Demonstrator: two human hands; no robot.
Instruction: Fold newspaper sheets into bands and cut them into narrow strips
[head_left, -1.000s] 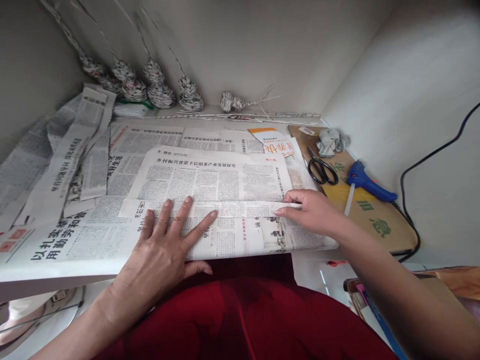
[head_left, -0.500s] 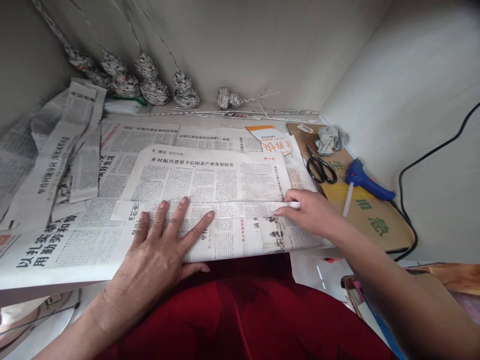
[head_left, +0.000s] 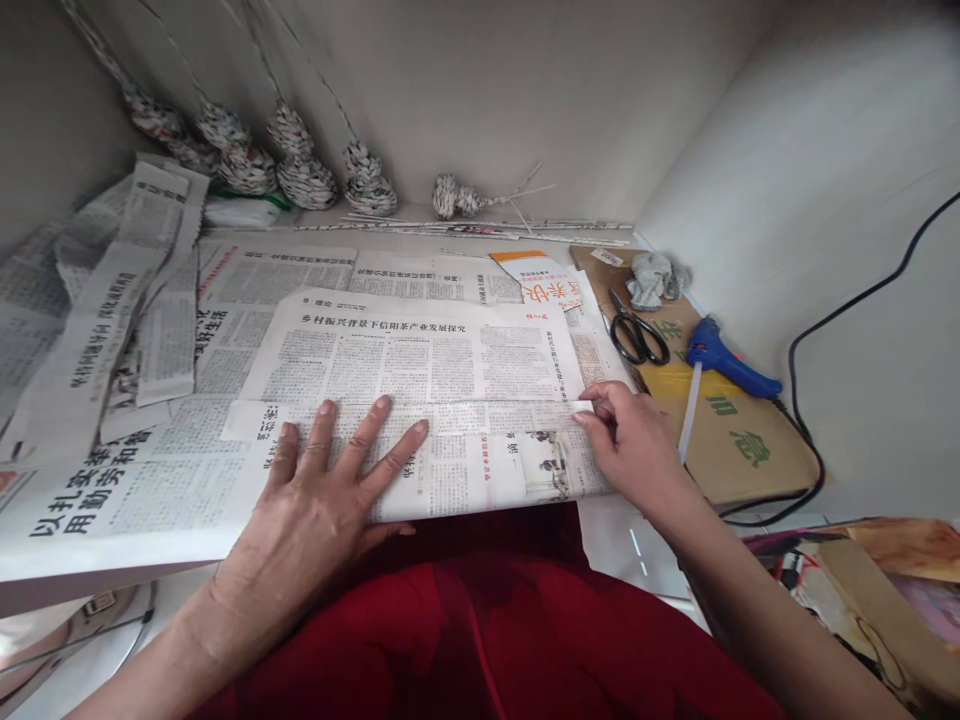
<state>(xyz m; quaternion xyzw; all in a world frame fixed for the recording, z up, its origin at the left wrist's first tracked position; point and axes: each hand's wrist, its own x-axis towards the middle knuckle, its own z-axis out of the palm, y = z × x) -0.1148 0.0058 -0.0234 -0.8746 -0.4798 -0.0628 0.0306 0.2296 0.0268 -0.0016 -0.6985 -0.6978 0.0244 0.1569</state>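
My left hand (head_left: 322, 490) lies with fingers spread, pressing on a newspaper strip (head_left: 487, 417) and the newspaper under it. The strip runs crosswise near the front edge, over the lower part of a printed newspaper sheet (head_left: 405, 350). At the strip's right end, the thumb and index finger of my right hand (head_left: 630, 435) close in a pinch on its tip. The other fingers of that hand are curled in.
To the right, black scissors (head_left: 637, 335), a blue glue gun (head_left: 724, 360) and a crumpled grey cloth (head_left: 652, 280) lie on cardboard (head_left: 750, 450). Newspaper strips (head_left: 112, 320) pile up at left. Woven paper gourds (head_left: 307, 180) and thin paper sticks (head_left: 480, 228) line the wall.
My right hand has slid slightly right, its fingertips now at the very end of the strip. My left hand stays nearly in place, with one finger shifted a little.
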